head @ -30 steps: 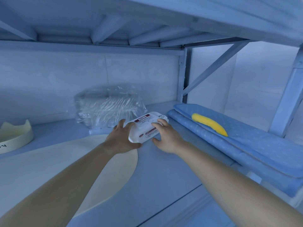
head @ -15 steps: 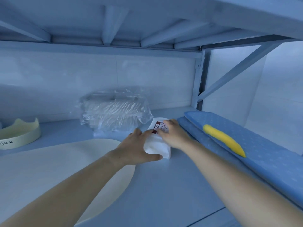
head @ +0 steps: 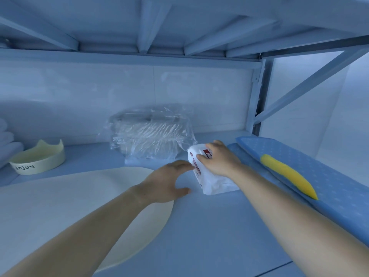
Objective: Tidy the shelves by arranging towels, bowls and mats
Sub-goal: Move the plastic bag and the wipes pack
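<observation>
White soft pack (head: 211, 176), plastic-wrapped with a red-and-white printed label, standing on edge on the shelf (head: 209, 226); its long axis runs from the viewer toward the back wall, label face turned left. Right hand (head: 219, 162) lies over the top of the pack, fingers curved down onto the label. Left hand (head: 167, 182) rests flat and spread on the shelf just left of the pack, fingertips reaching its lower edge. Behind: a crinkled clear plastic bag (head: 151, 134) of pale stacked items. Right: a folded blue dotted mat (head: 329, 176) bearing a smooth yellow elongated shape (head: 287, 174). Left: a flat cream rounded mat (head: 69, 206) and a cream bowl (head: 38, 158) with eared rim, lettered "Enjoy".
</observation>
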The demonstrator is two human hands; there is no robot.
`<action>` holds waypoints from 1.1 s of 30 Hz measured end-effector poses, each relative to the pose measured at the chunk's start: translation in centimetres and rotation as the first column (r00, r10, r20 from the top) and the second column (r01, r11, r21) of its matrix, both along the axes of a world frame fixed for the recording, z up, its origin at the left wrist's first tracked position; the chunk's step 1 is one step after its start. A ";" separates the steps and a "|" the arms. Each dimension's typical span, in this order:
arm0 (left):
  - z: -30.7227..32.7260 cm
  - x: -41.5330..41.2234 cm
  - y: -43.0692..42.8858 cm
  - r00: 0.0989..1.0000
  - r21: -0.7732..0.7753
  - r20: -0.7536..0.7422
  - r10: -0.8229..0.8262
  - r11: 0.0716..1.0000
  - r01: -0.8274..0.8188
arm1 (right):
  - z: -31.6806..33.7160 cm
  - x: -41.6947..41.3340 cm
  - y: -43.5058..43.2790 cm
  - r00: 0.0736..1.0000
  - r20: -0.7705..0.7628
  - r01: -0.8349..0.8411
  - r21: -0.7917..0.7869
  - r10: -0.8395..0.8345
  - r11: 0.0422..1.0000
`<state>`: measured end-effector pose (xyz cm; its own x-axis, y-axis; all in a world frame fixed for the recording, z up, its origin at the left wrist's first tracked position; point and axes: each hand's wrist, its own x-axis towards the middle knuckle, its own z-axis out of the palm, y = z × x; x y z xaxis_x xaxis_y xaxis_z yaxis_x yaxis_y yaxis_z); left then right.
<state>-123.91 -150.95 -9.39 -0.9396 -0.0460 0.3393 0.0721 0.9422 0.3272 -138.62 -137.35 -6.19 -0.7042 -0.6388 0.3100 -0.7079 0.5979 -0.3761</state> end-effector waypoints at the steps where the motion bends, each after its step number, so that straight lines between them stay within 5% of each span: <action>1: 0.4 0.2 -0.8 0.998 -0.041 -0.038 0.052 0.998 -0.053 | 0.2 0.2 -0.5 1.000 -0.017 -0.011 -0.002 0.011 1.000; 5: 2.9 1.1 -4.3 0.949 -0.159 -0.177 0.261 0.944 -0.289 | 1.2 0.8 -2.7 0.990 -0.134 -0.052 -0.032 0.047 0.998; 10: 5.7 0.9 -7.2 0.912 -0.196 -0.263 0.314 0.908 -0.370 | 2.5 1.2 -5.6 0.973 -0.172 -0.166 -0.070 0.152 0.984; 23: 6.2 -1.2 -8.7 0.904 -0.312 -0.029 0.428 0.855 -0.415 | 4.4 1.7 -9.9 0.969 -0.165 -0.178 0.034 0.181 0.983; 28: 6.7 -0.8 -8.8 0.855 -0.353 -0.125 0.504 0.782 -0.513 | 4.1 3.3 -10.5 0.947 -0.202 -0.253 0.005 0.249 0.967; 33: 7.2 -1.3 -9.5 0.901 -0.294 -0.088 0.425 0.853 -0.432 | 4.3 3.6 -9.7 0.920 -0.246 -0.331 -0.076 0.304 0.941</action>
<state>-125.21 -160.41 -2.21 -0.8433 -0.3362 0.4194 -0.3579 0.9333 0.0284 -135.07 -147.10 -1.86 -0.3721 -0.7677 0.5217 -0.9277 0.2902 -0.2347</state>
